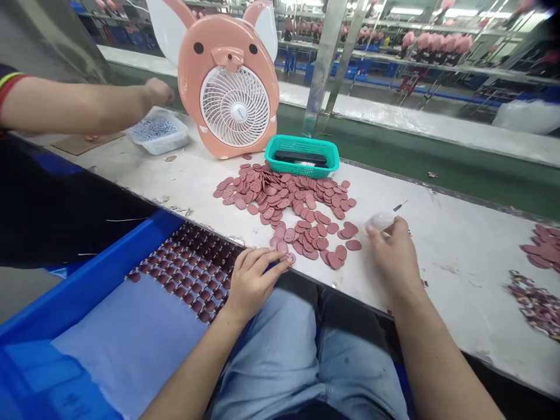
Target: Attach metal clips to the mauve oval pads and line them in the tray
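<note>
My left hand (258,277) rests at the near table edge, its thumb and forefinger closing on a small dull-red oval piece (291,257) with dark dots. Just beyond it lie more of these pieces, some overlapping, in a loose group (312,238). In my right hand (396,251), to the right of the group, is a translucent squeeze bottle (380,220) with a thin needle tip (400,205) pointing away and to the right. The fingers wrap its side and hide part of it. A larger heap of oval pieces (271,192) spreads behind the group.
A green basket (335,156) with dark items stands behind the heap, beside a pig-shaped fan (186,76). At left, a co-worker's arm (87,108) reaches over a white tub (168,143). A blue crate (87,297) holds rows of assembled pieces. Small parts (536,303) lie far right.
</note>
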Demonstrator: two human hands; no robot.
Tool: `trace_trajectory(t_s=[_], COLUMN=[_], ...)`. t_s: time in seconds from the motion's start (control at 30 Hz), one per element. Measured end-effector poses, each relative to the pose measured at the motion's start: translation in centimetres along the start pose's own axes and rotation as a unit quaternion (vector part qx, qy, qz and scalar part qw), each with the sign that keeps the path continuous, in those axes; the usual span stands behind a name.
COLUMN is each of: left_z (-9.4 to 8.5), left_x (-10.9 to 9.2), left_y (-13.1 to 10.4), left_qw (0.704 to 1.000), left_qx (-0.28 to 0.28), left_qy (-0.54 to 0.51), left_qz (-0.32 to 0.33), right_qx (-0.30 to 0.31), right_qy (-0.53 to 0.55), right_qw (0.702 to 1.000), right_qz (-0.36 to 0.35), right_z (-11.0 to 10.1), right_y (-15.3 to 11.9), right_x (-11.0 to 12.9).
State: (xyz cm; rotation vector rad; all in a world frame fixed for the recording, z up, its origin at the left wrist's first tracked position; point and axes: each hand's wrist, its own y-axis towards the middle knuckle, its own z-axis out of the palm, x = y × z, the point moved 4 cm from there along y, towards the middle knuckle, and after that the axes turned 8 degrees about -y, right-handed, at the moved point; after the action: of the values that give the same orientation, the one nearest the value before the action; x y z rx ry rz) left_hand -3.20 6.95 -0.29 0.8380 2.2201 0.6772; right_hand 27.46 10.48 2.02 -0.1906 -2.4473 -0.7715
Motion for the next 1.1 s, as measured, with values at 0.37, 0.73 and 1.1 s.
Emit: trace_trajectory(t_s=[0.37,0.73,1.1], left_z=[-2.7,0.1,0.8], left_x=[-7.0,-8.4,-8.2], left_y=[-1.6,-4.7,-5.3], left_qw=[0.969,0.804,0.516], left_qx=[-0.203,-0.152,-0.213], left_qy=[-0.001,-0.509,-0.669], left_qz=[0.138,-0.267,-0.490], right_qx=[0.339,0.339,0.335], right_qy=[0.482,0.568,0.443], right_qw=[0.750,0.667,0.789], right_qz=[0.299,0.342,0.263], right_z=[0.3,-0.1,-2.1], right_y=[-13.2,-15.6,-15.1], right_x=[10.3,11.9,8.5])
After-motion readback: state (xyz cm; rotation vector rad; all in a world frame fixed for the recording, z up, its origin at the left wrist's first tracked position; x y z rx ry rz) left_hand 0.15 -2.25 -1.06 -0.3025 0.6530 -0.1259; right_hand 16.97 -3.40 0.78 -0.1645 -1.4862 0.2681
